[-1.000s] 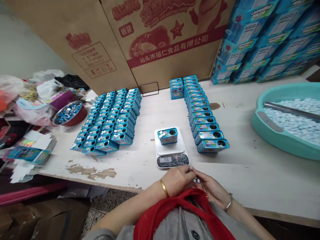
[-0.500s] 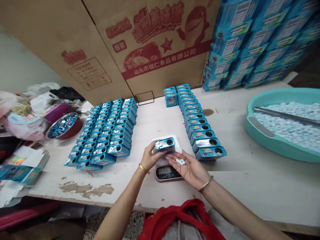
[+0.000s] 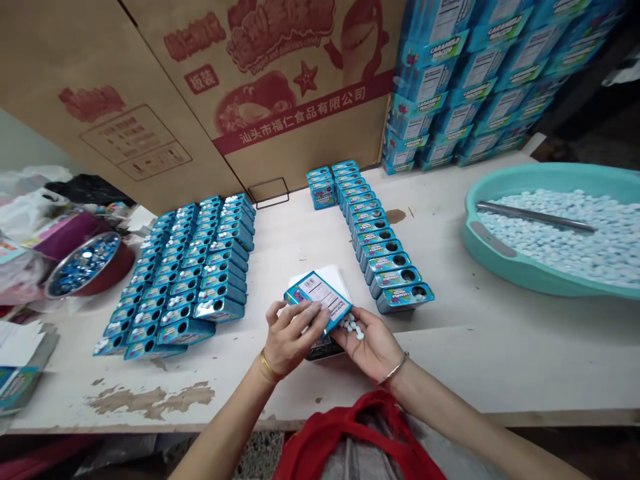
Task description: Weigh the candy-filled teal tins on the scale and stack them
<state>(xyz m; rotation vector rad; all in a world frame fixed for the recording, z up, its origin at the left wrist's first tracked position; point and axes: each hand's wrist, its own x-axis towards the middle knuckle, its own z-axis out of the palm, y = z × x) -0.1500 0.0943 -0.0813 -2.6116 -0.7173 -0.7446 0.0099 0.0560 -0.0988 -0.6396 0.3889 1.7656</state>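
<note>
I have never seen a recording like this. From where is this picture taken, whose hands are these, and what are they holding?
This picture comes from a camera worn on a person's head, looking forward and down at their own two bare hands. The left hand holds a blue tin, tilted. The right hand cups small white sweets in its palm. On the white table stand rows of blue tins, a digital scale partly hidden behind the hands, and a teal tub full of pale sweets.
</note>
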